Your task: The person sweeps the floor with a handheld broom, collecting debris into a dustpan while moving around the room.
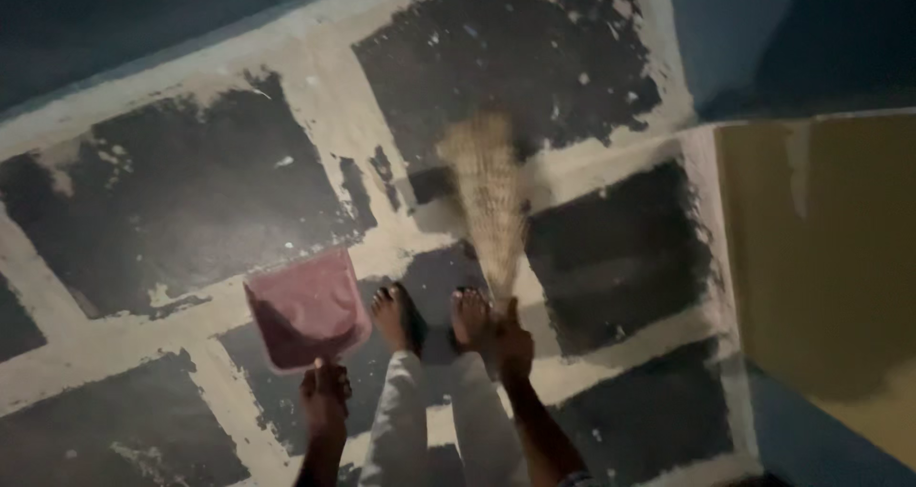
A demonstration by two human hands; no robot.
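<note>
Our left hand (324, 396) sits lowest in view, fingers wrapped around the handle of a pink dustpan (307, 308) whose tray tilts just above the floor (191, 191), beside our bare left foot (396, 317). Our right hand (513, 344) grips the thin end of a straw broom (489, 196), its bristles blurred and fanned over the dark, pale-banded floor ahead of our right foot (469, 315).

hands (420, 373) gripping dustpan (307, 308), broom (489, 201)
</note>
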